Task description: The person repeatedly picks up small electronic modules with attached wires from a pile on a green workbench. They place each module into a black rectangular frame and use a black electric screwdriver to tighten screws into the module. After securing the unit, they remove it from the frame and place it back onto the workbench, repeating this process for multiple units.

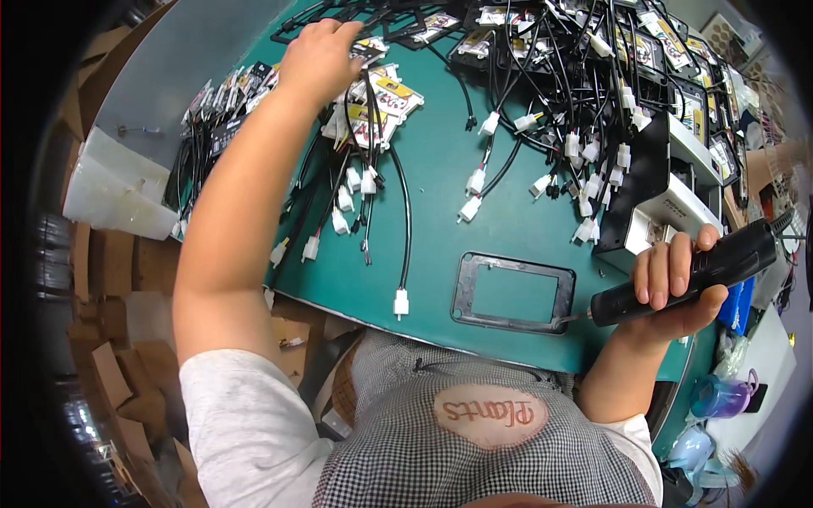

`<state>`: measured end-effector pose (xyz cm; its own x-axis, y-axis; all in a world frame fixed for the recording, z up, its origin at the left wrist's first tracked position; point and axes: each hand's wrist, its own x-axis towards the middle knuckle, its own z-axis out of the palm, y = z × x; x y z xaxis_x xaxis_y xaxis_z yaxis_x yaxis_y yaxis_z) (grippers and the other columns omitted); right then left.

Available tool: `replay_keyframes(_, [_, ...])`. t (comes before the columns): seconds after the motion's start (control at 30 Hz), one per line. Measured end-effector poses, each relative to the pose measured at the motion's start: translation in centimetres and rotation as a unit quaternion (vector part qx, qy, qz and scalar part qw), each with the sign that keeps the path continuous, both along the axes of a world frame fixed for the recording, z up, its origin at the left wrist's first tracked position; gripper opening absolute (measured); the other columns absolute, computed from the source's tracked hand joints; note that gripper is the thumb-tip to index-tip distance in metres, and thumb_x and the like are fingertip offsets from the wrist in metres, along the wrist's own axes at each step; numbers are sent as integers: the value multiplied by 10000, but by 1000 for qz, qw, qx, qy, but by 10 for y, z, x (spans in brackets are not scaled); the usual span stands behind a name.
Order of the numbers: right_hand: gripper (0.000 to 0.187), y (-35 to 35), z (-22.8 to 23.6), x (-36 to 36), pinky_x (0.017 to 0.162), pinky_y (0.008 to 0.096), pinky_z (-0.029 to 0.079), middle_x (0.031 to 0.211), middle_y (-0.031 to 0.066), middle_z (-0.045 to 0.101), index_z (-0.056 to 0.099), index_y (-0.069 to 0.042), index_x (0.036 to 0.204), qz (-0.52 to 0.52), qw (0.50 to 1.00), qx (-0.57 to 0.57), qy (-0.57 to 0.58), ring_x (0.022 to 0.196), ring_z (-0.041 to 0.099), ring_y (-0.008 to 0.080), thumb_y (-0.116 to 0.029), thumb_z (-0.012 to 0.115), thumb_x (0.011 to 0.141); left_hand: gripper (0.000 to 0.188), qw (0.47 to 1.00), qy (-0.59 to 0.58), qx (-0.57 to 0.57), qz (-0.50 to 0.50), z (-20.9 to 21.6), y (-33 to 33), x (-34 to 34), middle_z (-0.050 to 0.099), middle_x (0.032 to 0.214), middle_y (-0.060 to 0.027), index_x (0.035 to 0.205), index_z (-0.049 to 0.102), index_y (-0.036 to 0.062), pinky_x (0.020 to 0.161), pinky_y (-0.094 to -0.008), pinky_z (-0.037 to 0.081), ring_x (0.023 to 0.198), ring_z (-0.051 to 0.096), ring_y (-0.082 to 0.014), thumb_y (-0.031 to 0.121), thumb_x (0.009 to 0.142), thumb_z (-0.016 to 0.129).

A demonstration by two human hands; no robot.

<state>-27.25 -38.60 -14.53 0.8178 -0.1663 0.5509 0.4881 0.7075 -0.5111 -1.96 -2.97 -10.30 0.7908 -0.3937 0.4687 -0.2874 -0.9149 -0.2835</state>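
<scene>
My right hand (677, 275) is wrapped round a black electric screwdriver (627, 303), held almost level. Its bit points left and meets the lower right corner of a black rectangular frame (514, 323) lying flat near the table's front edge. At the far left, my left arm is stretched out and my left hand (318, 63) has its thumb and fingers at the edge of a small black labelled module (368, 52). That module is on top of a pile of labelled modules (394, 97), whose black cables end in white connectors (400, 303) hanging toward me.
More cabled modules (224, 131) lie at the left beside a white plastic container (118, 182). A large tangle of black cables (567, 76) fills the back right. A metal box (660, 199) stands near my right hand on the green table (440, 279). Cardboard boxes (127, 402) are at the lower left.
</scene>
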Motion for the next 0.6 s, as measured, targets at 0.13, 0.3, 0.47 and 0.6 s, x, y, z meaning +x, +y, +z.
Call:
replay_keyframes(0.13, [532,-3,-4,3,427,246,456,665,7,480,397,-45,1122,-35,999,-9,27,472,502,107,-398,683,845,661,974,56,220,8,-14,16,55,492,1321,-114,1369,443,237,956,-422,426,1257,438,-289,22,760,586])
replay_keyframes(0.3, [529,-8,-9,6,424,258,458,658,9,474,382,-54,1101,-52,997,-35,45,464,501,117,-398,687,839,615,939,173,289,71,-27,-20,74,455,1372,-74,1383,434,281,996,-389,376,1336,345,-248,96,819,594])
replay_keyframes(0.47, [526,-7,-9,4,427,259,456,663,14,476,378,-57,1096,-47,998,-39,34,462,499,118,-397,686,838,537,976,173,133,-5,5,10,84,581,1131,-136,1166,540,118,937,-392,448,1152,505,-321,13,662,692])
replay_keyframes(0.6, [529,-5,-6,0,438,260,459,672,15,479,377,-56,1107,-39,999,-30,24,470,500,117,-397,683,841,627,995,39,-82,-28,68,82,54,612,1072,-147,1157,523,87,831,-402,476,986,599,-327,230,634,837])
